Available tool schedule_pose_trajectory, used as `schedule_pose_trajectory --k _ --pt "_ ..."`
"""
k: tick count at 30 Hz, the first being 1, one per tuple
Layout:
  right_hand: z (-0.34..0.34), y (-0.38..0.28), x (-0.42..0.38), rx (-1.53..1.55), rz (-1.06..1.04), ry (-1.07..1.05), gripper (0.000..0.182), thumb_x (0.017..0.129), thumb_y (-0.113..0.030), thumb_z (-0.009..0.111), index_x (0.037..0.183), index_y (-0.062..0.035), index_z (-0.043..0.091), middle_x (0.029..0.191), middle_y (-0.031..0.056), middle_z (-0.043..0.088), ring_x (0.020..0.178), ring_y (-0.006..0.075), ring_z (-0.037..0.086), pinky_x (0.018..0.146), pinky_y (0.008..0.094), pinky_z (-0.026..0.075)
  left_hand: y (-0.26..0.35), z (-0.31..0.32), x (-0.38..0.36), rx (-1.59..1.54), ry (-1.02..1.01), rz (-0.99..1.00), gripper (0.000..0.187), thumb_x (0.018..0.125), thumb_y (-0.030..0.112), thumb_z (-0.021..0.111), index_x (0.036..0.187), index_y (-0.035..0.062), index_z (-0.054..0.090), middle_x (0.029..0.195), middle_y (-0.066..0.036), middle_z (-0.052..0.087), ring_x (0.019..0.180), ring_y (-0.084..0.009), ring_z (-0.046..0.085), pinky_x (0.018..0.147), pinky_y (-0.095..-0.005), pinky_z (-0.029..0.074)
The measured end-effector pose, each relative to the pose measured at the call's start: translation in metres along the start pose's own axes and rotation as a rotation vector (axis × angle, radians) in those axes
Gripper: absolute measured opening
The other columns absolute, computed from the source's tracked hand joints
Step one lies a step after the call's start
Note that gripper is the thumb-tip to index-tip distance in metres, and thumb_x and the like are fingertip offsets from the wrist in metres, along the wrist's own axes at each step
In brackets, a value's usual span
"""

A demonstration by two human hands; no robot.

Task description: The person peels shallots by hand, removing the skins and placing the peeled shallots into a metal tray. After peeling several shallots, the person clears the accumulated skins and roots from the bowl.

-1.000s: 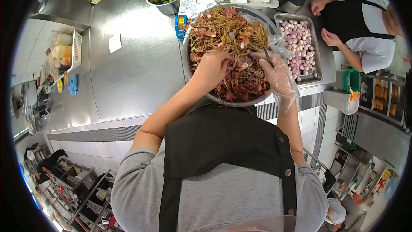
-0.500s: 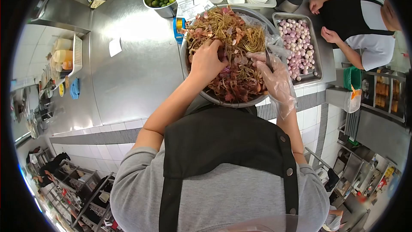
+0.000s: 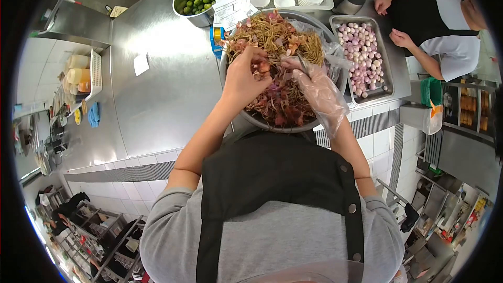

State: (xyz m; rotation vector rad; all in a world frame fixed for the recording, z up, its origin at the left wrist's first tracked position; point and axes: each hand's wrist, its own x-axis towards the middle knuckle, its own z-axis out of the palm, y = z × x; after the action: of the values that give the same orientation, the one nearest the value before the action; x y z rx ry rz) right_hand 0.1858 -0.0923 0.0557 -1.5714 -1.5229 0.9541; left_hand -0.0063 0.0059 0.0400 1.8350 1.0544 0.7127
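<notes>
Since the earlier frame, a reddish shallot has come into view, pinched in your bare left hand above the heaped skins and roots in the bowl, while your gloved right hand, closed around what looks like a small knife, has shifted in nearer. Slick papery skin or that baggy plastic glove could make the blade slip into your unprotected fingertips.
</notes>
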Motion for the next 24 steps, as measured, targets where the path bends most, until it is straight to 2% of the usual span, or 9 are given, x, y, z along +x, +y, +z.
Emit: schedule_pose_trajectory --k 2,3,7,9,14,16,17,19,24 --pt "-0.007 0.002 0.000 0.348 0.230 -0.068 0.039 0.106 -0.021 0.045 0.140 -0.0067 0.056 0.138 0.0164 0.059 0.131 0.0296 0.053 0.111 0.0364 0.038 0.001 -0.004 -0.002 -0.046 -0.002 0.018 0.039 0.074 -0.002 0.075 0.109 0.0030 0.059 0.099 -0.007 0.069 0.097 -0.0127 0.067 0.081 -0.0291 0.057" --pt "-0.009 0.004 0.000 0.106 0.119 -0.021 0.041 0.106 -0.022 0.045 0.142 -0.0043 0.054 0.142 0.0169 0.056 0.132 0.0316 0.051 0.113 0.0362 0.035 0.001 -0.003 -0.003 -0.179 -0.002 0.012 0.038 0.076 -0.004 0.074 0.110 0.0026 0.058 0.103 -0.007 0.068 0.100 -0.0134 0.067 0.082 -0.0295 0.057" --pt "-0.009 -0.031 -0.009 0.190 0.140 0.093 0.043 0.107 -0.022 0.044 0.144 -0.0014 0.051 0.144 0.0173 0.055 0.133 0.0307 0.051 0.114 0.0364 0.035 -0.004 0.006 0.002 -0.629 -0.010 0.073 0.039 0.083 -0.009 0.072 0.117 0.0003 0.056 0.115 -0.009 0.066 0.107 -0.0155 0.065 0.086 -0.0304 0.057" --pt "-0.006 -0.019 -0.011 0.079 -0.031 0.108 0.046 0.107 -0.024 0.044 0.144 0.0020 0.049 0.143 0.0181 0.055 0.132 0.0303 0.052 0.114 0.0362 0.035 -0.003 0.014 0.005 -0.767 -0.020 0.004 0.038 0.083 -0.009 0.072 0.117 -0.0010 0.057 0.115 -0.010 0.067 0.107 -0.0162 0.065 0.088 -0.0307 0.057" --pt "-0.010 -0.034 -0.015 0.073 0.141 0.099 0.044 0.106 -0.025 0.048 0.145 -0.0039 0.051 0.141 0.0193 0.057 0.129 0.0303 0.055 0.109 0.0377 0.039 -0.004 0.026 0.010 -0.886 -0.087 -0.033 0.033 0.088 -0.007 0.069 0.121 -0.0071 0.064 0.124 -0.017 0.067 0.111 -0.0183 0.066 0.095 -0.0322 0.055" --pt "-0.006 -0.028 -0.014 0.098 0.072 0.179 0.045 0.102 -0.014 0.054 0.147 -0.0070 0.051 0.105 0.0024 0.060 0.088 0.0115 0.049 0.083 0.0267 0.045 -0.006 0.028 0.012 -0.881 -0.137 -0.025 0.036 0.089 -0.007 0.069 0.124 -0.0065 0.063 0.124 -0.016 0.067 0.109 -0.0173 0.066 0.096 -0.0304 0.054" --pt "-0.007 -0.029 -0.016 0.098 0.074 0.181 0.045 0.102 -0.014 0.054 0.147 -0.0070 0.051 0.105 0.0024 0.060 0.088 0.0115 0.049 0.083 0.0267 0.045 -0.007 0.028 0.012 -0.873 -0.186 -0.014 0.038 0.089 -0.007 0.069 0.127 -0.0059 0.063 0.123 -0.015 0.067 0.107 -0.0163 0.066 0.096 -0.0286 0.053" --pt "-0.008 -0.032 -0.018 0.157 0.292 0.081 0.052 0.103 -0.031 0.054 0.149 -0.0087 0.047 0.142 0.0227 0.055 0.131 0.0339 0.053 0.110 0.0396 0.038 -0.007 0.029 0.012 -0.853 -0.208 -0.009 0.037 0.090 -0.006 0.069 0.126 -0.0059 0.063 0.121 -0.015 0.068 0.106 -0.0158 0.066 0.095 -0.0284 0.054" --pt "-0.005 -0.027 -0.017 0.114 0.254 0.064 0.056 0.102 -0.033 0.057 0.151 -0.0085 0.045 0.143 0.0241 0.054 0.134 0.0349 0.051 0.111 0.0402 0.037 -0.008 0.025 0.010 -0.778 -0.281 -0.117 0.033 0.092 -0.004 0.067 0.125 -0.0059 0.062 0.115 -0.013 0.070 0.101 -0.0144 0.067 0.090 -0.0276 0.055"
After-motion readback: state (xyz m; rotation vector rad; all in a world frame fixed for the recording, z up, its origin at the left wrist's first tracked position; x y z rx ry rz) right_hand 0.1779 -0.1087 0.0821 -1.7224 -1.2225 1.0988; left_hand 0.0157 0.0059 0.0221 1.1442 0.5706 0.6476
